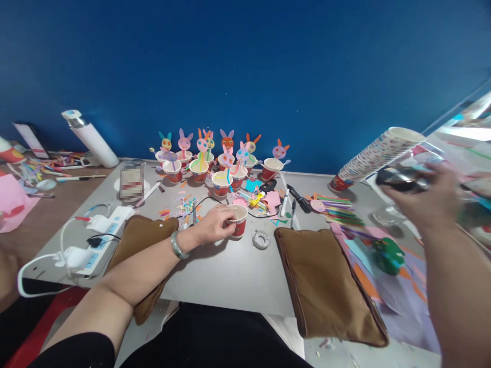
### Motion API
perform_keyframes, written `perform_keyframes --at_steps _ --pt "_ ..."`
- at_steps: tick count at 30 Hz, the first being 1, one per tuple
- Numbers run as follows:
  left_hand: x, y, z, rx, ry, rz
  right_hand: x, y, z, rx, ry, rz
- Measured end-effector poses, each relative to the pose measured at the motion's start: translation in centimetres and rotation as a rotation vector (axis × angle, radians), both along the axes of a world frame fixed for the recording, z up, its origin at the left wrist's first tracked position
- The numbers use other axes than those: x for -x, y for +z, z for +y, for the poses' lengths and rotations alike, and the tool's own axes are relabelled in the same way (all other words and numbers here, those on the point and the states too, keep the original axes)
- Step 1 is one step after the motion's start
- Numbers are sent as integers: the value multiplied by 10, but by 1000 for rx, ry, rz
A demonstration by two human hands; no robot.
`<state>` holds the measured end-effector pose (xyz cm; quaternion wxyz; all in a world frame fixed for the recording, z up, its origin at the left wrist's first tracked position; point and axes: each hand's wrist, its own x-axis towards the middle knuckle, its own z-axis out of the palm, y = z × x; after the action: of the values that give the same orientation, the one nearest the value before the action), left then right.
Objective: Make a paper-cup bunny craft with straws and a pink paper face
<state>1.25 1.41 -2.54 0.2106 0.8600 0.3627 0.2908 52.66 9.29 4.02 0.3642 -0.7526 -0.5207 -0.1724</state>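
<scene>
My left hand, with a bangle at the wrist, is closed on the near-left rim of a red and white paper cup standing upright on the table. Beside that cup lies a roll of white tape. Out to the right, my right hand is blurred, its fingers around a dark, shiny, rounded object whose kind I cannot make out. Behind the left hand stand several paper cups with paper rabbit heads rising from them.
A tall leaning stack of paper cups stands at right. Brown pouches lie on both sides. A power strip and a white bottle are at left. Paper scraps, markers and paper strips cover the middle.
</scene>
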Motion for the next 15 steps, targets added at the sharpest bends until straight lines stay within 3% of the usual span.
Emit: perform_keyframes --at_steps 4,5,11,15 --pt "1 -2 1 -15 4 1 47 -17 11 632 129 -292" --pt "1 -2 2 -15 8 6 56 -21 16 696 174 -321" --pt "0 1 2 -11 6 52 92 -35 44 757 332 -409" --pt "0 1 4 -4 -3 75 106 -35 67 778 348 -417"
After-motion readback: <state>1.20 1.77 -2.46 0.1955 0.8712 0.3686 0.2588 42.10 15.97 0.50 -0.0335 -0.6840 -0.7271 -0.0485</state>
